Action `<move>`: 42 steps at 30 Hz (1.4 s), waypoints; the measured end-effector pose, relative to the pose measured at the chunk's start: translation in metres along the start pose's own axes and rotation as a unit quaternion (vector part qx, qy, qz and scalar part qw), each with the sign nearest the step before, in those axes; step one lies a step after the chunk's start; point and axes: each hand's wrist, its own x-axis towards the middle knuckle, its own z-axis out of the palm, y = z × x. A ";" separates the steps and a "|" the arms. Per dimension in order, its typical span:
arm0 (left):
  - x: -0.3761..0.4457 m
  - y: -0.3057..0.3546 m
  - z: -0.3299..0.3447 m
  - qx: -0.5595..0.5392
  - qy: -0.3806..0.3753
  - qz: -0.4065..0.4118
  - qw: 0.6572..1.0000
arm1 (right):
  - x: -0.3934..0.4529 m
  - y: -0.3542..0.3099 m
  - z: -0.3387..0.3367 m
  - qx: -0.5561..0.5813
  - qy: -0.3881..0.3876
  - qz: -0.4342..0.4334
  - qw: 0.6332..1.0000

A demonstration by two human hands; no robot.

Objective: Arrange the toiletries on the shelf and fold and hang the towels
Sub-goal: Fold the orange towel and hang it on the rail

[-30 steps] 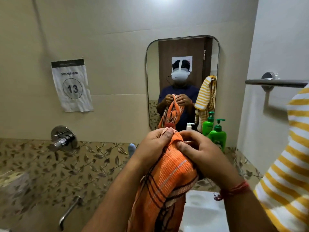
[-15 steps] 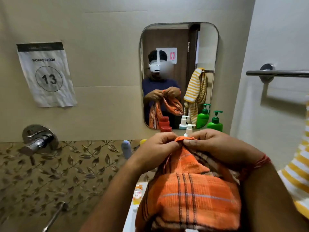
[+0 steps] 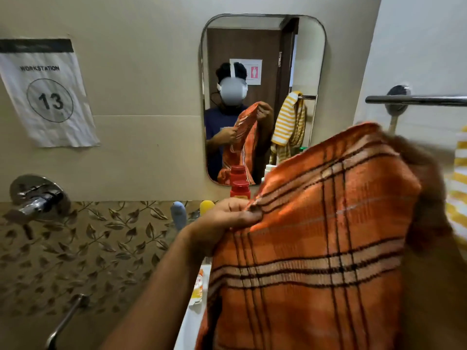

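An orange towel with dark and pale checks hangs spread in front of me. My left hand pinches one top corner at the centre of the view. My right hand, blurred, grips the other top corner higher up at the right, just below the steel towel bar. A yellow-and-white striped towel shows at the right edge behind my right arm. A red bottle, a blue tube and a yellow cap stand by the wall below the mirror.
A white basin edge with an orange-and-white sachet lies under the towel. Chrome taps jut from the wall at the left, and a spout lower down. A paper sign hangs at upper left.
My hands, together at the towel's top, have separated. The right hand has risen to the right toward the bar, spreading the towel wide. The view has shifted left.
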 end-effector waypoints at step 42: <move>-0.038 0.003 -0.040 0.286 0.319 -0.001 0.903 | 0.031 0.053 -0.059 -0.191 0.119 0.012 0.974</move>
